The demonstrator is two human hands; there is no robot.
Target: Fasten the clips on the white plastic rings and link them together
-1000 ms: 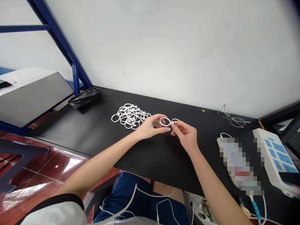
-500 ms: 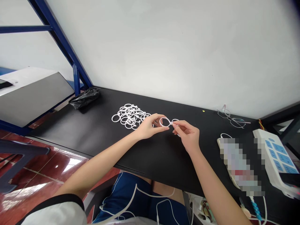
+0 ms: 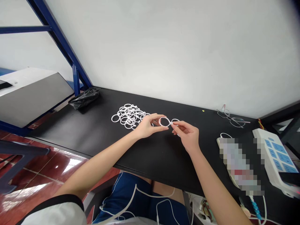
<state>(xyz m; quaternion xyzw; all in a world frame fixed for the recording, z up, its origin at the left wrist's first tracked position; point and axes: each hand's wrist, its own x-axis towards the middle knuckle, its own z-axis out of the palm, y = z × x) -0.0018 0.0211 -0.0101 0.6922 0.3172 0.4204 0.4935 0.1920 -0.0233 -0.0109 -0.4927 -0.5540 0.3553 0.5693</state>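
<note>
Between my two hands, above the black table, is a thin white ring [image 3: 164, 117] with a small joint at its right side. My left hand [image 3: 150, 125] grips its left part between thumb and forefinger. At the joint, my right hand [image 3: 186, 133] pinches with thumb and forefinger. A second white ring [image 3: 175, 119] shows just behind the right fingers; whether it is linked to the first I cannot tell. Left of my left hand lies a loose pile of white rings [image 3: 128, 116], several with small knobs, partly hidden by that hand.
On the black table [image 3: 103, 134] are eyeglasses [image 3: 237, 122] against the wall, a blurred-out phone [image 3: 220, 147] with a cable, and a white power strip [image 3: 269, 168] at the right. A crumpled black plastic bag [image 3: 85, 98] lies at the far left corner.
The ring in my hands has turned slightly and looks rounder, less pulled toward its joint. Both hands stay almost in place.
</note>
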